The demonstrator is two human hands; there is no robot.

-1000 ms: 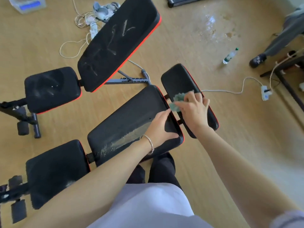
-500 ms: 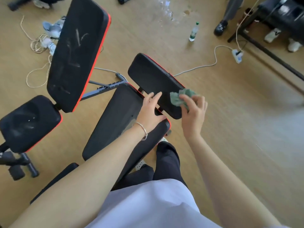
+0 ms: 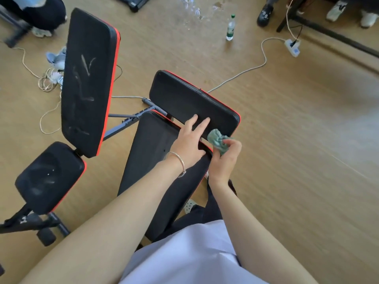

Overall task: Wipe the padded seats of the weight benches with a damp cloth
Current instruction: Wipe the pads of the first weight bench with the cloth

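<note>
Centre of frame: my right hand (image 3: 224,160) is gripping the green cloth (image 3: 218,142), fingers curled and pinched around the lower part of the wad; the rest is bunching out above my fingertips. The cloth is sitting just off the near corner of the small black seat pad (image 3: 190,101). My left hand (image 3: 189,140) is lying flat, fingers spread, bridging the long pad (image 3: 151,152) and the seat pad. Upper left, a second bench pad (image 3: 88,83) is showing pale smears.
</note>
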